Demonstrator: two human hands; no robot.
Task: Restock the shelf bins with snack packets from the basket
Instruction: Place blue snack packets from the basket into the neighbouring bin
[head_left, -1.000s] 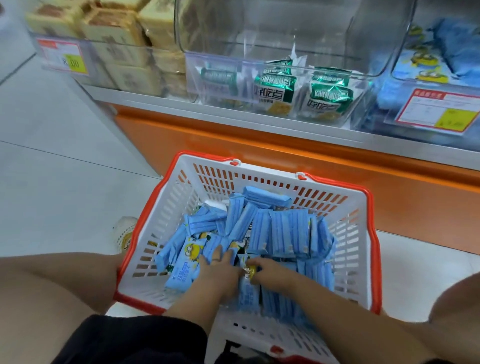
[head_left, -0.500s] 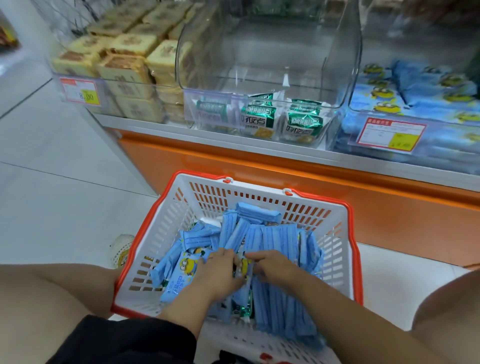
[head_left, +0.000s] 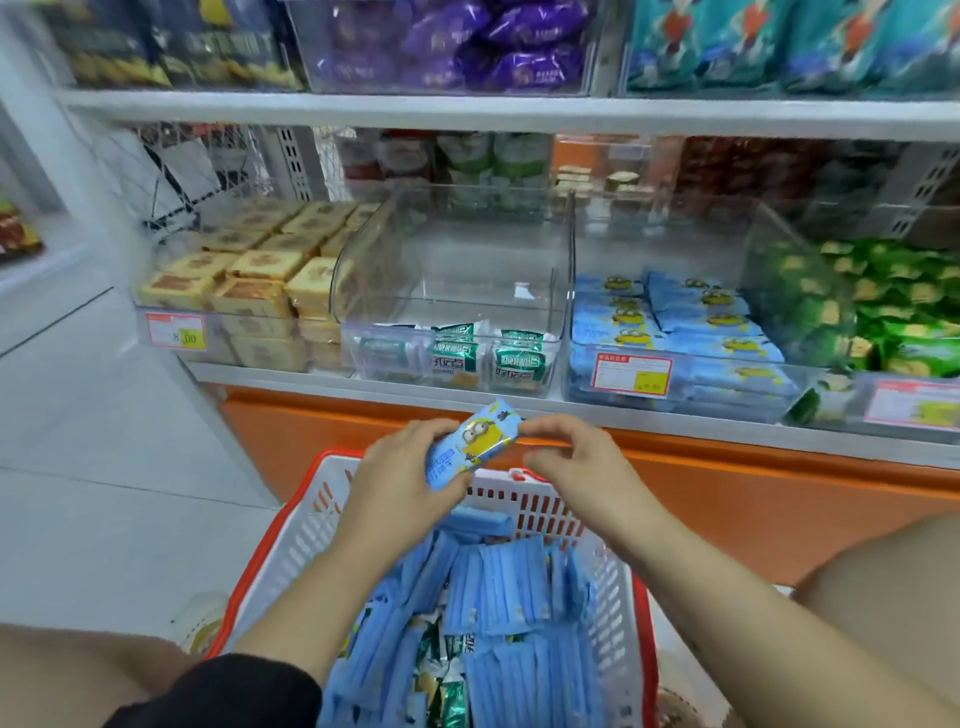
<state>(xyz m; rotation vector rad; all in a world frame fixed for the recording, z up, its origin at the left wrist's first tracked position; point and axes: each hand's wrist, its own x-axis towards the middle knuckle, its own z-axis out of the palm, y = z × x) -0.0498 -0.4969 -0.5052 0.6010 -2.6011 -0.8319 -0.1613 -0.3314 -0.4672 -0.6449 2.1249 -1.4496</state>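
Blue packet (head_left: 470, 441) is lying slanted above the basket (head_left: 277, 530), the left hand (head_left: 405, 467) gripping its lower end and the right hand (head_left: 576, 462) seemingly pinching the upper end. The matching bin (head_left: 737, 382) is waiting up and rightward, nearer the right hand.

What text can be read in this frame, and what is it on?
"8.00": price tag on the cake bin.
Green packets: Chinese print, too blurred to read.
Red-bordered tag on the blue-packet bin: too small.
Held blue packet: print too small.
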